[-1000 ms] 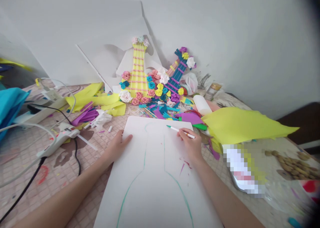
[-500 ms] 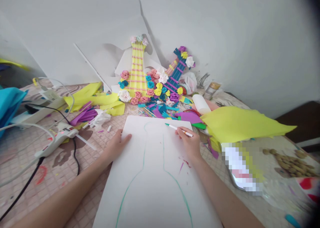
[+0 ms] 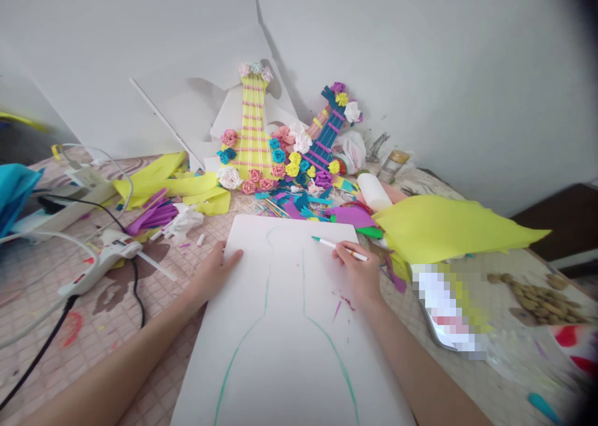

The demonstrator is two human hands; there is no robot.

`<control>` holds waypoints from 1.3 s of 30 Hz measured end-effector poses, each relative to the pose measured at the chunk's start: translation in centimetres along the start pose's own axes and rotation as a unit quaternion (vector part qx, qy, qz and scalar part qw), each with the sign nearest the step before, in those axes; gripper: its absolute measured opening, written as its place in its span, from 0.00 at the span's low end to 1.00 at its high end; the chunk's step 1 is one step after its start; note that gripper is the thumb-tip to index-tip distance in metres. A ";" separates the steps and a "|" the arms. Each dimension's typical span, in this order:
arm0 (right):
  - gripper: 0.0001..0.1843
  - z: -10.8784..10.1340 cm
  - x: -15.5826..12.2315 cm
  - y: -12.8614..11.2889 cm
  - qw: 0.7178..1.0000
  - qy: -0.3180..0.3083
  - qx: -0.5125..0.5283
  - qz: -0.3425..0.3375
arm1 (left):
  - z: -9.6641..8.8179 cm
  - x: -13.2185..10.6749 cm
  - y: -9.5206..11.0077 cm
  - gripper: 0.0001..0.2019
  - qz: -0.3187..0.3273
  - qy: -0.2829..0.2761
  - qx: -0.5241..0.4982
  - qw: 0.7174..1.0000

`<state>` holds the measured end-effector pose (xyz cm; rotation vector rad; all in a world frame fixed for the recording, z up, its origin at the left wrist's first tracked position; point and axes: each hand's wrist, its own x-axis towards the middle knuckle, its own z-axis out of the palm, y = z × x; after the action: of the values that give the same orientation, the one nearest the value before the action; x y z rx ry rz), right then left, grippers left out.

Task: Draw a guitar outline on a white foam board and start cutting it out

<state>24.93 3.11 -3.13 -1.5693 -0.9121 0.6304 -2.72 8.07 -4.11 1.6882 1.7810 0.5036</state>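
Observation:
A white board [image 3: 284, 364] lies in front of me, bearing a green outline with a narrow neck and wide, curving lower sides. My right hand [image 3: 362, 267] is closed around a white marker [image 3: 343, 248] with a green tip, held over the board's upper right part. Whether the tip touches the surface I cannot tell. My left hand [image 3: 218, 269] rests at the board's upper left edge, thumb stretched over the top face and apart from the fingers, which are partly hidden beyond the edge.
Behind the board stand a yellow paper guitar [image 3: 252, 133] and a blue one [image 3: 327, 133], both with paper flowers. Paper scraps lie around them. Yellow paper [image 3: 458, 227] and a phone [image 3: 448, 314] are at right; a glue gun [image 3: 100, 261] and cables at left.
My right hand and the marker have moved slightly right and down, away from the neck's top. My left hand stays at the board's edge. The whole view has shifted a little.

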 end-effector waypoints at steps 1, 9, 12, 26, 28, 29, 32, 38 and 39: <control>0.11 -0.1 -0.1 0.0 1.000 -0.001 0.000 0.002 | 0.0 0.0 0.0 0.24 0.000 0.001 0.001 1.000; 0.08 -0.5 -0.8 -0.2 1.000 -0.005 -0.004 0.016 | -0.1 0.0 0.1 0.26 -0.001 -0.002 -0.001 1.000; 0.08 -0.5 -0.9 -0.2 1.000 -0.014 -0.005 0.017 | -0.2 -0.1 0.2 0.26 -0.002 0.001 -0.001 1.000; 0.09 -0.2 -1.5 -0.8 0.998 -0.052 0.015 0.008 | 0.0 0.0 -0.1 0.26 0.005 -0.005 -0.004 1.000; 0.10 -0.2 -1.2 -0.6 1.000 -0.020 0.022 0.004 | 0.0 0.0 -0.1 0.27 0.005 -0.004 -0.003 1.000; 0.10 -0.2 -1.0 -0.5 1.000 -0.009 0.024 0.004 | 0.0 0.0 -0.1 0.27 0.005 -0.004 -0.003 1.000; 0.11 -0.1 -0.3 -0.2 1.000 0.000 0.026 0.005 | 0.0 -0.1 0.1 0.26 0.002 -0.002 -0.002 1.000; 0.12 0.4 0.3 -0.2 1.000 -0.007 0.028 0.008 | -0.2 -0.3 0.6 0.26 -0.005 -0.004 0.000 1.000; 0.13 0.5 0.3 -0.2 1.000 -0.009 0.028 0.006 | -0.2 -0.3 0.6 0.25 -0.004 -0.004 0.000 1.000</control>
<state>24.68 3.64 -2.97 -1.5229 -0.8913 0.6745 -2.41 7.87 -3.57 1.6802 1.7821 0.4926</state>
